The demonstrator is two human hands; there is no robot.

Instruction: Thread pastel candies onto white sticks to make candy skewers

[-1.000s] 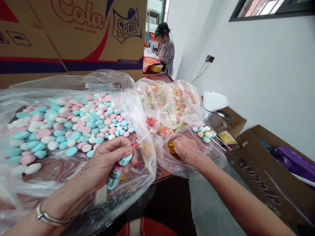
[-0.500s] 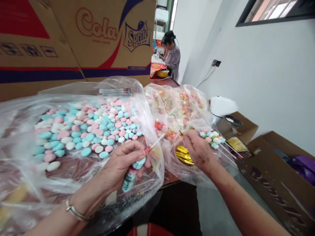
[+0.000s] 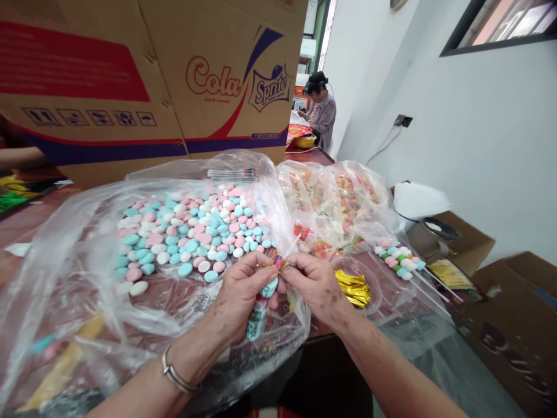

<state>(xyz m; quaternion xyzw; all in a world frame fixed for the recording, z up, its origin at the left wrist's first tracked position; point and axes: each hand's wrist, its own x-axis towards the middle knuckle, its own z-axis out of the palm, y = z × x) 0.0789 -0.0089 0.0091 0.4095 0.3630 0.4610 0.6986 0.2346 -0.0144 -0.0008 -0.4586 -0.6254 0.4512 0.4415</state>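
Note:
My left hand [image 3: 241,293] is closed round a wrapped candy skewer [image 3: 260,307] with a white stick poking up. My right hand [image 3: 314,286] has come up against it, fingers pinched on a gold twist tie [image 3: 275,264] at the neck of the wrapper. Both hands hover over the near edge of a big clear plastic bag [image 3: 78,261] spread open with several pink, blue and white marshmallow candies [image 3: 191,232]. A small clear tub of gold twist ties [image 3: 353,287] sits just right of my right hand.
Clear bags of coloured sweets [image 3: 337,200] lie behind the tub, with finished skewers [image 3: 398,261] to the right. A large Cola/Sprite carton [image 3: 143,81] stands at the back. Open cardboard boxes [image 3: 505,296] stand on the floor at right. Another person [image 3: 321,110] sits working far back.
My right hand left the tub of gold ties and moved left to meet my left hand at the skewer's neck. My view has swung left and down.

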